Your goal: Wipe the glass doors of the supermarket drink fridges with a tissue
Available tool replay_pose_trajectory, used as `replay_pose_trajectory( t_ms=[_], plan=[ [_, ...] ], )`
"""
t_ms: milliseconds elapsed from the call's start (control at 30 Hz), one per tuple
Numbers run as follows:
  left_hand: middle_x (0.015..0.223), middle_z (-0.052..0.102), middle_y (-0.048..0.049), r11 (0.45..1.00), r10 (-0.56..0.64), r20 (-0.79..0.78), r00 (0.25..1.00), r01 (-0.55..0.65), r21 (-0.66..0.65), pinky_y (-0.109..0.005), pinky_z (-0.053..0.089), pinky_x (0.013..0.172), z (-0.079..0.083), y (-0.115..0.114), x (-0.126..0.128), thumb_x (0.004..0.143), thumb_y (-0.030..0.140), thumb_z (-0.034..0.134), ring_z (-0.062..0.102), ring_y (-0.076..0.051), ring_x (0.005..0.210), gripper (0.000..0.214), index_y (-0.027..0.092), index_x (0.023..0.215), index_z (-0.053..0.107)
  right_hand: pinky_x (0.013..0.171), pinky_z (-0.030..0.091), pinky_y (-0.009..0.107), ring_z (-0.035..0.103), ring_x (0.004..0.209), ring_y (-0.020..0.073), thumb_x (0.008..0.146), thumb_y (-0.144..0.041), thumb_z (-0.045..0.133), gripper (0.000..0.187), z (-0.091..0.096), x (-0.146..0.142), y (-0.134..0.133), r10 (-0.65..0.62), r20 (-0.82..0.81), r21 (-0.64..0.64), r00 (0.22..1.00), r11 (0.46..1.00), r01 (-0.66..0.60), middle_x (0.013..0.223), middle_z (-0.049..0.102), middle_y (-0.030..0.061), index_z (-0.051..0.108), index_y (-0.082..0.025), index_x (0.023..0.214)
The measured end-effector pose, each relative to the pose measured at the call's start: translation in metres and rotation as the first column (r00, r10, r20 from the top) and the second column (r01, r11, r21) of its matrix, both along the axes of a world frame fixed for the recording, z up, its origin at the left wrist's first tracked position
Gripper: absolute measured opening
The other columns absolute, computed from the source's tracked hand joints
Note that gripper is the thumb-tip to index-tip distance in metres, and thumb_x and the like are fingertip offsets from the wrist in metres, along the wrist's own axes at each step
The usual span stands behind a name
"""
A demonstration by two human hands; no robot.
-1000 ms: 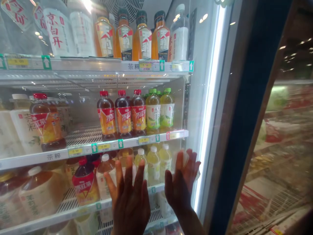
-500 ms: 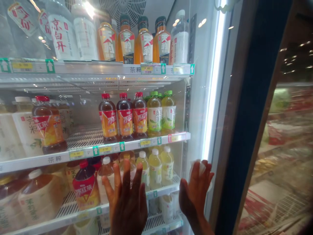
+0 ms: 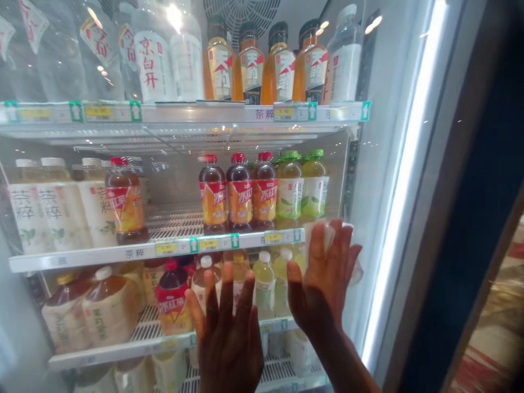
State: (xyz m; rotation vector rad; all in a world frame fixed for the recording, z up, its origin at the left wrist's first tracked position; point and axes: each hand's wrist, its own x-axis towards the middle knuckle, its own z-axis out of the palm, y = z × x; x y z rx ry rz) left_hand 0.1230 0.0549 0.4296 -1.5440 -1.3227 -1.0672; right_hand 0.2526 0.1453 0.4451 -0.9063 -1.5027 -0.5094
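My left hand (image 3: 231, 333) is raised against the clear glass door of a drinks cooler, palm forward, fingers spread, holding nothing. Behind its fingertips stand white-capped bottles on the lower shelf. My right hand (image 3: 323, 278) is flattened against a thin white wipe (image 3: 355, 267) that shows between and beyond its fingers, pressed on the glass. That hand covers the right end of the middle shelf (image 3: 241, 240). Beyond the glass there, green-capped tea bottles (image 3: 290, 188) and red-capped iced tea bottles (image 3: 239, 196) stand upright.
Orange drink bottles (image 3: 280, 68) and clear water bottles (image 3: 151, 60) line the top shelf. Large jugs of tea (image 3: 108, 311) sit lower left. A bright light strip (image 3: 403, 174) runs down the right side, beside the dark door frame (image 3: 462, 229). Blurred shelving lies beyond it.
My right hand and the wipe have moved up and leftward across the glass. My left hand stays spread low, slightly further left against the shelves. The view has swung left.
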Motion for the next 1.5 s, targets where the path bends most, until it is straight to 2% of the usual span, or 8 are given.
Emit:
replay_pose_trajectory(
  t_ms=[267, 433, 633, 767, 867, 1067, 1200, 1500],
  plan=[
    [0.172, 0.014, -0.0133, 0.990, 0.141, 0.001, 0.990, -0.141, -0.010, -0.066, 0.001, 0.128, 0.002, -0.033, -0.068, 0.094, 0.011, 0.058, 0.006, -0.038, 0.159, 0.074, 0.019, 0.161, 0.028, 0.118, 0.024, 0.077, 0.015, 0.157, 0.0450, 0.103, -0.034, 0.042, 0.074, -0.027, -0.074, -0.043, 0.017, 0.138, 0.026, 0.990, 0.999, -0.021, 0.170, 0.016, 0.0218, 0.009, -0.012, 0.165],
    [0.171, 0.016, -0.0148, 0.986, 0.167, 0.015, 0.986, -0.167, -0.017, -0.071, 0.002, 0.126, 0.004, -0.052, -0.106, 0.092, 0.009, 0.060, 0.007, -0.040, 0.159, 0.077, 0.021, 0.161, 0.027, 0.109, 0.042, 0.070, 0.042, 0.144, 0.0464, 0.103, -0.036, 0.043, 0.067, 0.002, -0.113, -0.058, 0.022, 0.108, 0.052, 0.994, 0.998, -0.028, 0.151, 0.050, 0.0252, 0.024, -0.014, 0.163],
    [0.172, 0.015, -0.0123, 0.976, 0.216, 0.041, 0.976, -0.215, -0.029, -0.069, 0.000, 0.127, 0.010, -0.075, -0.156, 0.092, 0.008, 0.059, 0.006, -0.038, 0.159, 0.081, 0.025, 0.162, 0.023, 0.115, 0.028, 0.072, 0.030, 0.151, 0.0454, 0.102, -0.033, 0.043, 0.074, -0.029, -0.166, -0.090, 0.022, 0.189, 0.055, 0.982, 0.998, -0.033, 0.154, 0.043, 0.0290, 0.013, -0.007, 0.164],
    [0.172, 0.016, -0.0119, 0.974, 0.225, 0.047, 0.973, -0.225, -0.015, -0.067, -0.002, 0.128, 0.015, -0.088, -0.185, 0.094, 0.009, 0.057, 0.006, -0.036, 0.159, 0.076, 0.024, 0.162, 0.025, 0.096, 0.050, 0.055, 0.065, 0.108, 0.0367, 0.103, -0.036, 0.043, 0.070, -0.015, -0.198, -0.101, 0.001, 0.163, 0.055, 0.987, 0.998, -0.010, 0.120, 0.068, 0.0235, 0.022, -0.008, 0.162],
    [0.171, 0.017, -0.0123, 0.976, 0.216, 0.017, 0.976, -0.216, -0.005, -0.065, 0.001, 0.129, 0.018, -0.096, -0.204, 0.094, 0.010, 0.057, 0.009, -0.034, 0.159, 0.073, 0.023, 0.161, 0.028, 0.075, 0.054, 0.043, 0.065, 0.077, 0.0280, 0.103, -0.036, 0.043, 0.066, -0.008, -0.219, -0.109, 0.003, 0.150, 0.074, 0.989, 0.997, -0.014, 0.097, 0.071, 0.0162, 0.026, -0.006, 0.160],
    [0.170, 0.019, -0.0104, 0.993, 0.110, -0.053, 0.992, -0.109, 0.034, -0.049, 0.014, 0.132, 0.013, -0.112, -0.246, 0.096, 0.011, 0.054, 0.010, -0.026, 0.159, 0.074, 0.022, 0.162, 0.022, 0.113, 0.034, 0.062, 0.051, 0.134, 0.0397, 0.102, -0.030, 0.044, 0.071, -0.014, -0.265, -0.137, 0.004, 0.161, 0.044, 0.987, 0.999, -0.012, 0.143, 0.055, 0.0251, 0.017, -0.009, 0.164],
    [0.172, 0.013, -0.0109, 0.997, 0.078, -0.059, 0.995, -0.079, -0.024, -0.061, 0.011, 0.130, 0.010, -0.122, -0.269, 0.098, 0.014, 0.051, 0.010, -0.033, 0.159, 0.070, 0.022, 0.162, 0.026, 0.113, 0.037, 0.061, 0.050, 0.137, 0.0377, 0.104, -0.035, 0.041, 0.064, 0.014, -0.288, -0.145, 0.062, 0.141, 0.017, 0.988, 0.998, -0.065, 0.147, 0.057, 0.0186, 0.024, -0.016, 0.163],
    [0.171, 0.015, -0.0106, 0.984, 0.175, -0.058, 0.983, -0.177, -0.026, -0.070, 0.005, 0.127, 0.016, -0.136, -0.306, 0.093, 0.008, 0.059, 0.006, -0.036, 0.159, 0.078, 0.027, 0.161, 0.027, 0.119, 0.029, 0.070, 0.040, 0.147, 0.0411, 0.102, -0.029, 0.044, 0.065, -0.003, -0.322, -0.161, 0.043, 0.167, 0.017, 0.985, 0.999, -0.046, 0.148, 0.055, 0.0214, 0.026, -0.016, 0.162]
  ],
)
